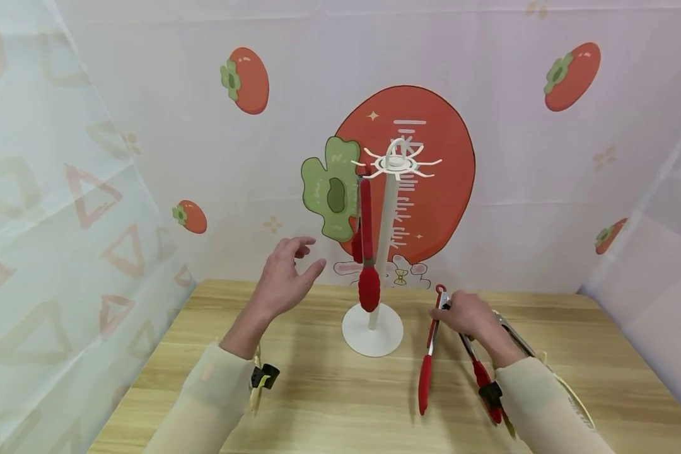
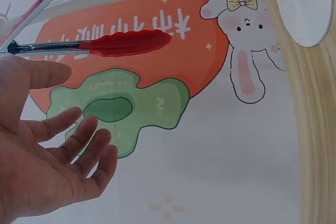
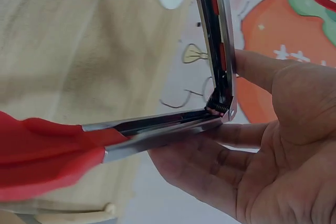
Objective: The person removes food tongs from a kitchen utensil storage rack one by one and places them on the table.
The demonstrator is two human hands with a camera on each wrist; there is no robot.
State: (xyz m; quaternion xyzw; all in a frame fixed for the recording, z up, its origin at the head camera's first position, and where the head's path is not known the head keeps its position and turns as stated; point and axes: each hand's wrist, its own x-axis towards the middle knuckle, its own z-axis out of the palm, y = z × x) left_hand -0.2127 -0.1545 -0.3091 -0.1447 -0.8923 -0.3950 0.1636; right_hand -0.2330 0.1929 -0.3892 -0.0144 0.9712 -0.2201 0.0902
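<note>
My right hand [image 1: 470, 315] holds a pair of red-tipped metal tongs [image 1: 425, 384] near the hinge, their arms spread wide. In the right wrist view the thumb lies along one arm of the tongs [image 3: 157, 135] and fingers support the other. A white stand [image 1: 372, 343] with a ring of hooks on top rises at the centre. From a hook on its left side hangs a second pair of red tongs [image 1: 369, 287]. My left hand [image 1: 286, 277] is raised left of the hanging tongs, fingers loosely bent and holding nothing. In the left wrist view it is apart from those tongs [image 2: 131, 43].
Beyond my right wrist lies a metal utensil [image 1: 513, 334], partly hidden by the forearm. Everything stands on a wooden table [image 1: 318, 403]. A printed cloth [image 1: 511, 189] hangs behind, and patterned sheets [image 1: 91, 252] close off the sides.
</note>
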